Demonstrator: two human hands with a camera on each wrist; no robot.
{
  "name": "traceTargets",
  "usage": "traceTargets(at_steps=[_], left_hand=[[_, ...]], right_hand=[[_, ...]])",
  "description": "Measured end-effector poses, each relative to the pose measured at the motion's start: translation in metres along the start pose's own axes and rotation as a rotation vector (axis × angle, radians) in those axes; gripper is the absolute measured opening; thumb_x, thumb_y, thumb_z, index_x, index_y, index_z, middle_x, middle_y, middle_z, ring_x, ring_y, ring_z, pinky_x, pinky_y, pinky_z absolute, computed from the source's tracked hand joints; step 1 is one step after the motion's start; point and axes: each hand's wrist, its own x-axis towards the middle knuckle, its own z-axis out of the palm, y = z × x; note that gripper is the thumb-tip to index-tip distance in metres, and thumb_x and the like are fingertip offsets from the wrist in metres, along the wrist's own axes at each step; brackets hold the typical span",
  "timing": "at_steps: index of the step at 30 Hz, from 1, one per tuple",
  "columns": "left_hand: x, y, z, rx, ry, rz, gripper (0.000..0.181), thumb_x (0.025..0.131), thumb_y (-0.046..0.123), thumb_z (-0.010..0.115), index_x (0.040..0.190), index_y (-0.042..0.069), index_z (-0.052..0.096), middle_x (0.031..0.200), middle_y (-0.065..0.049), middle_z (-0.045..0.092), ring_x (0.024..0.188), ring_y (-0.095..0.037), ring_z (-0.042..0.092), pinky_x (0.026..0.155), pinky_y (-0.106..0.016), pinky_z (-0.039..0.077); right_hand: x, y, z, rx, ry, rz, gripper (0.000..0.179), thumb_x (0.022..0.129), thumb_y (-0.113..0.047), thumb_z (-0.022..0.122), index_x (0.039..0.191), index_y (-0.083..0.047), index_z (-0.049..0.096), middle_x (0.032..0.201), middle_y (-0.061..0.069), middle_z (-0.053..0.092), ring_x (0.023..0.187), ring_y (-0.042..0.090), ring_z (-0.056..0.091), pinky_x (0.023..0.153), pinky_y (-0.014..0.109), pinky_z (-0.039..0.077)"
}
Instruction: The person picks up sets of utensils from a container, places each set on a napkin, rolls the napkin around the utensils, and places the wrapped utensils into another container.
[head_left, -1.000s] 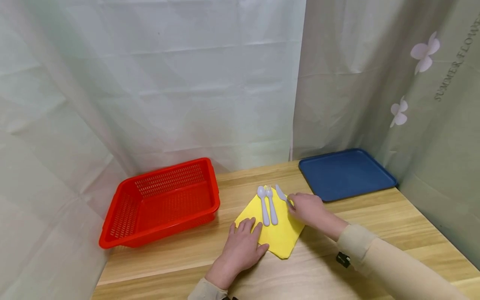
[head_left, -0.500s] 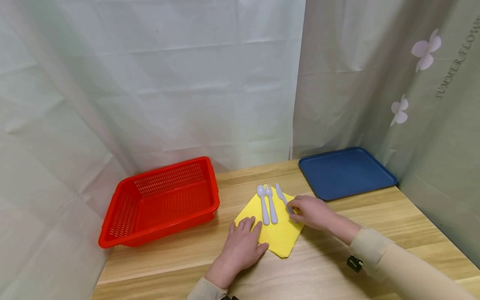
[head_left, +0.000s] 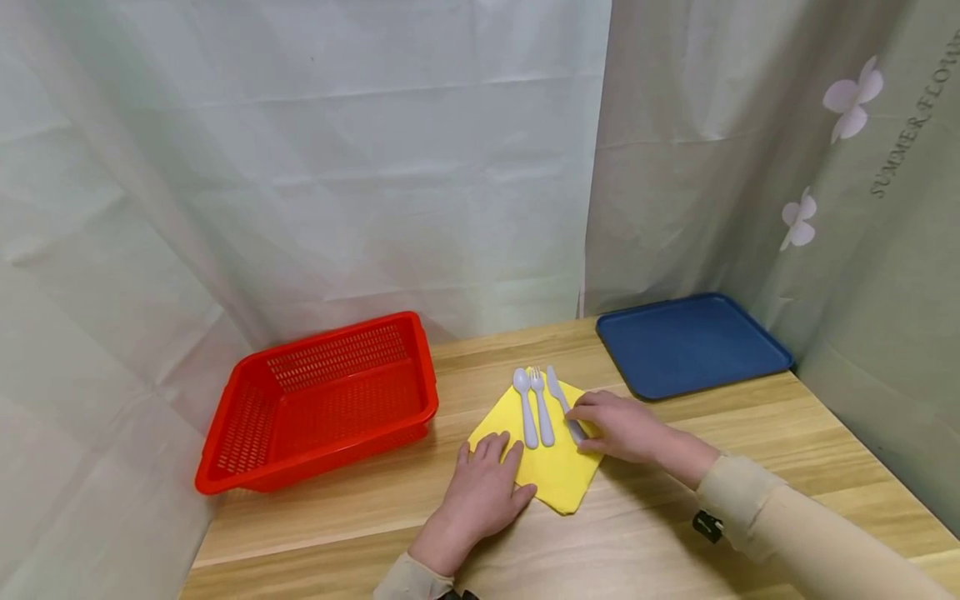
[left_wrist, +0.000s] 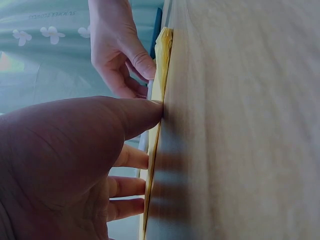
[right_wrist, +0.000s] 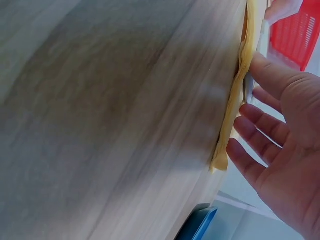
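A folded yellow napkin (head_left: pixel 558 487) lies on the wooden table. On it, side by side, are a pale lilac spoon (head_left: pixel 525 408), a matching fork (head_left: pixel 543 408) and a knife (head_left: pixel 557 387), the knife on the right and slightly slanted. My right hand (head_left: pixel 622 427) pinches the knife's handle between thumb and fingers; the hand hides part of the handle. My left hand (head_left: pixel 483 492) rests with spread, straight fingers on the napkin's lower left edge. In the left wrist view its thumb (left_wrist: pixel 142 117) presses at the napkin's side.
A red perforated basket (head_left: pixel 330 454) stands at the left of the table. At the back right lies a blue tray (head_left: pixel 693 346). Pale curtains (head_left: pixel 375 167) hang close behind the table and at both sides.
My right hand has slid back along the knife's handle. The knife has shifted left and straightened, closer to the fork. The left hand has stayed in place.
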Motion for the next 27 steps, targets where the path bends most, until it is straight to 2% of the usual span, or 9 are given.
traceTargets(at_steps=[5,12,27], left_hand=[[0.0,0.0,0.0,0.002,0.002,-0.002,0.071,0.105,0.054,0.071,0.159,0.011,0.058,0.161,-0.015,0.053,0.15,-0.038,0.046,0.12,-0.072,0.035],[0.001,0.0,0.0,0.002,0.0,-0.001,0.071,0.104,0.054,0.071,0.159,0.011,0.058,0.16,-0.015,0.053,0.149,-0.039,0.046,0.12,-0.072,0.035],[0.001,0.0,0.0,0.0,-0.004,-0.009,0.071,0.105,0.054,0.071,0.159,0.011,0.058,0.161,-0.015,0.052,0.151,-0.038,0.046,0.121,-0.072,0.034]], right_hand=[[0.002,-0.001,0.002,-0.015,-0.005,-0.002,0.043,0.095,-0.026,0.091,0.132,-0.008,0.078,0.124,0.006,0.071,0.113,0.027,0.068,0.094,0.046,0.059],[0.009,-0.002,0.004,-0.048,0.003,0.006,0.044,0.094,-0.028,0.092,0.13,-0.008,0.079,0.118,0.003,0.07,0.104,0.022,0.066,0.089,0.04,0.059],[0.018,-0.005,0.008,-0.063,-0.012,0.063,0.044,0.094,-0.031,0.091,0.131,-0.009,0.078,0.113,0.001,0.067,0.098,0.019,0.062,0.083,0.037,0.057]])
